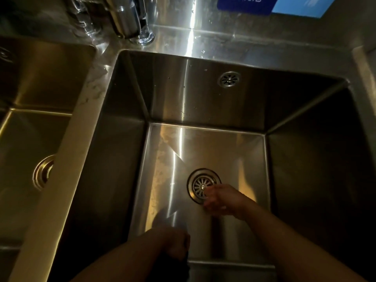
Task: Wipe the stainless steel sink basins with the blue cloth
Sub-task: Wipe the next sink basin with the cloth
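1. The step in hand looks like work on the floor of the right basin (223, 151): both hands are down inside it, near the front wall.
2. The left hand (173, 243) is closed in a fist, its grip clamped on a dark bunched cloth (182, 261) that hangs below the knuckles against the front of the basin. In this dim light the cloth reads almost black, so I cannot confirm its blue colour.
3. The right hand (221, 197) rests at the near edge of the drain strainer (203, 186), fingers (210, 189) curled toward its centre knob. It is blurred; I cannot tell whether the grip is closed on the knob or only touching the rim.
4. My judgement is that the strainer is being checked or lifted so the cloth can pass around the drain. The next move calls for bringing the cloth forward onto the floor and sweeping it flat, then up the walls.
5. The basin is brushed steel, deep and square, with a bright streak of light down the back wall and floor. A cloudy, mottled band runs along the left side of the floor, and specks dot the back wall near the overflow grille (228, 78); those parts seem unwiped.
6. The left basin (30, 82) lies across the divider (67, 159), with no hand in it.
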{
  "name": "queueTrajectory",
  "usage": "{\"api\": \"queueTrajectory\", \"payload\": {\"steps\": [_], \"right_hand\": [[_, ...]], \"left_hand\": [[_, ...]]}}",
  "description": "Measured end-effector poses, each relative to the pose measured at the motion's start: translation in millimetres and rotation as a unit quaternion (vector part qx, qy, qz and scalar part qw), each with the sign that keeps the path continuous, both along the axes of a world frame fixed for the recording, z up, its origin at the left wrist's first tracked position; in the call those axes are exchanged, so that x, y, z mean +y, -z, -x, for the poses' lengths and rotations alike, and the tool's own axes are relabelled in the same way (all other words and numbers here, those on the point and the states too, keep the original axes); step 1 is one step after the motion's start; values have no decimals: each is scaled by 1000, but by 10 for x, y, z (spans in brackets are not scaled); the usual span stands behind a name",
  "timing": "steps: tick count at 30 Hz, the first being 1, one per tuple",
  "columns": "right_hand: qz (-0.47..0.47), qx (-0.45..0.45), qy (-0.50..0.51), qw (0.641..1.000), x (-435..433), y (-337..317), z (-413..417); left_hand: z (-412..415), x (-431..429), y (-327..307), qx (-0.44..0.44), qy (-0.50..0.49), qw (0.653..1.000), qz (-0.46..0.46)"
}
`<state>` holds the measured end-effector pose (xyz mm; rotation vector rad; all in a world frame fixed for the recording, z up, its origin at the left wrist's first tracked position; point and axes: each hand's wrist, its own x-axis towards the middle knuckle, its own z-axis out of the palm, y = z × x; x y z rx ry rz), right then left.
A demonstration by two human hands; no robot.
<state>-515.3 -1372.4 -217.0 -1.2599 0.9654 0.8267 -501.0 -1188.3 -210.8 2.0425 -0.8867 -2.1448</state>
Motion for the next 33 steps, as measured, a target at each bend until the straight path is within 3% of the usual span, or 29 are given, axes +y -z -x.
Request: {"api": "queueTrajectory", "payload": {"steps": [3,6,8,9,11,12,14,15,16,18,21,23,26,28,33], "right_hand": [[-59,93,-52,993,-17,-204,137],[-140,75,68,985,2,-372,175],[-155,50,132,978,-63,-458,159],[-153,44,138,978,-119,-490,145],[-154,54,108,981,-230,-460,150],[-125,61,76,987,-267,-415,147],[5,67,-16,998,-302,-265,97],[92,59,-68,992,-290,-188,62],[179,35,-121,976,-253,-118,25],[336,-32,-254,906,-137,-19,-59],[474,-84,-439,759,121,158,-137],[513,-97,-527,670,302,278,-178],[523,-131,-587,604,441,451,-184],[509,-142,-574,626,431,511,-192],[443,-33,-359,821,488,534,-276]], "left_hand": [[-91,-180,-226,-4,-207,975,84],[-1,-467,-395,-29,-458,864,207],[105,-618,-397,-54,-542,801,247],[129,-643,-363,-60,-560,787,252],[92,-621,-260,-46,-552,791,259],[42,-576,-168,-39,-518,814,259],[-64,-465,-89,-77,-427,863,257],[-118,-399,-30,-104,-412,870,250],[-183,-341,14,-132,-435,859,236],[-332,-174,117,-231,-479,827,183],[-481,132,313,-421,-348,830,111],[-495,275,449,-410,-321,850,82],[-441,323,500,-381,-339,859,53],[-398,311,518,-391,-343,852,58],[-355,221,460,-402,-360,837,88]]}}
